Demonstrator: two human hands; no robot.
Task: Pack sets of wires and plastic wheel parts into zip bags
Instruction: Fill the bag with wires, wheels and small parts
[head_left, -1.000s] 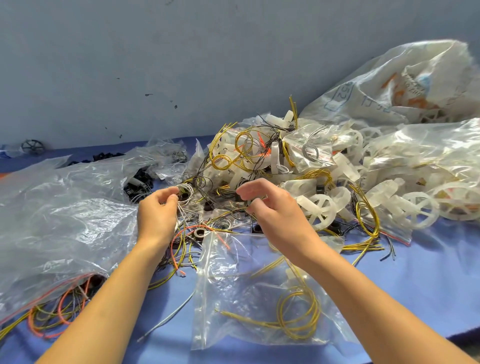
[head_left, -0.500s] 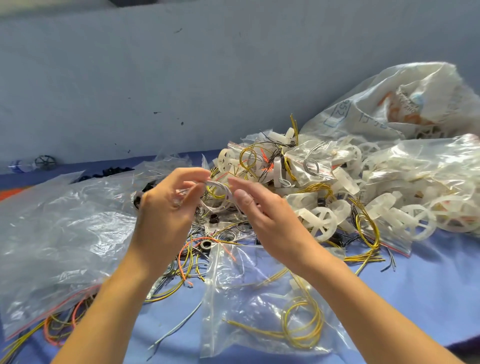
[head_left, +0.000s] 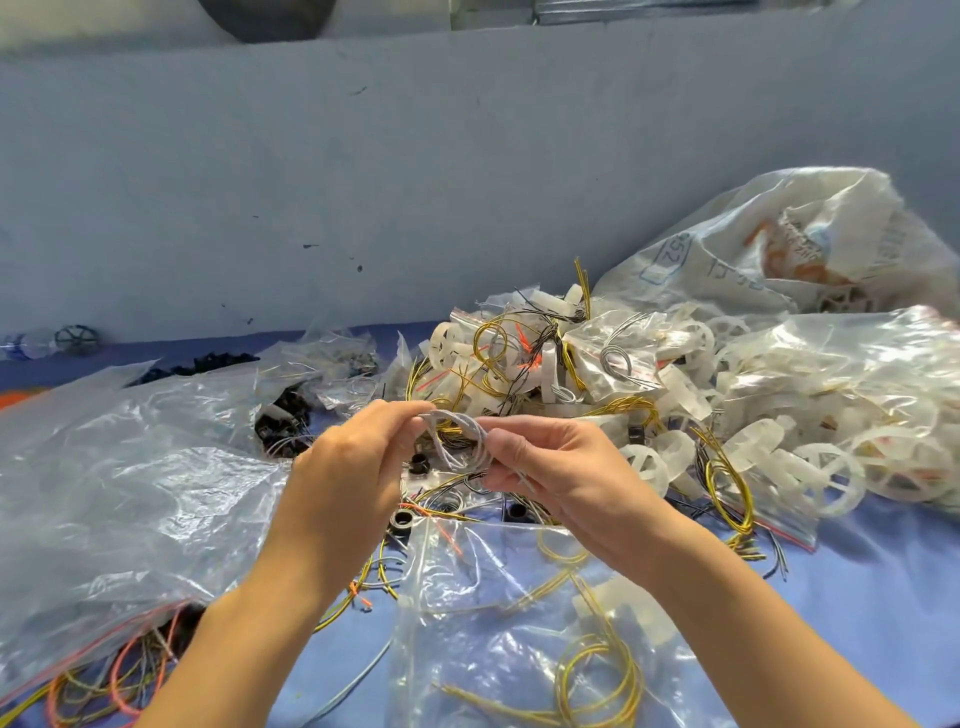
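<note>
Your two hands have come up off the pile since a second ago. Back then your left hand (head_left: 356, 467) was low among the loose wires, pinching the small grey wire coil (head_left: 462, 422), and your right hand (head_left: 571, 478) hung beside it holding nothing. Now the coil sits in the middle of the frame, raised above the pile and held between both hands. Your left thumb and fingertips pinch its left end, and your right thumb and curled fingers grip its right side, with a strand trailing down past them. The view has also tilted up, so more of the grey wall shows.

The open zip bag (head_left: 467, 597) lies flat at lower centre on the blue table cover (head_left: 857, 597), as before, with a yellow wire loop (head_left: 629, 675) inside it. The heap of white plastic wheels (head_left: 831, 467) fills the right of the frame.

On the big white sack (head_left: 753, 249) at upper right, a blue box holds digits ending in "52". The other blue and orange print there is too blurred to read.
</note>
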